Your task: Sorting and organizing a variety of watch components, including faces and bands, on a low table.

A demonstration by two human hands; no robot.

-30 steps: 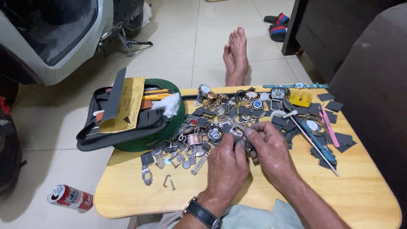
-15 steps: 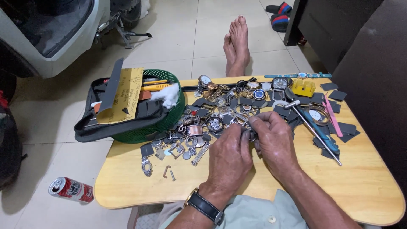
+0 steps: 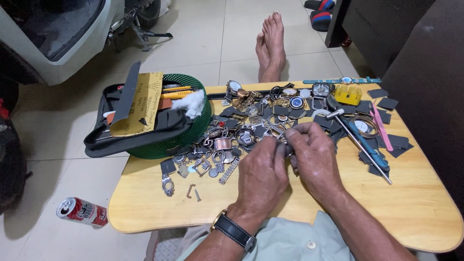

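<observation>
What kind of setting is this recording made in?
Probably a home floor workspace for watch repair. A low wooden table on a tiled floor holds a heap of watch parts; both hands work a small piece, beside a green basket of tools.

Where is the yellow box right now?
Head view: the yellow box sits at the table's far right edge, beside the round watch cases.

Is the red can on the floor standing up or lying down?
Lying down. The red can rests on its side on the floor tiles, left of the wooden table.
</observation>
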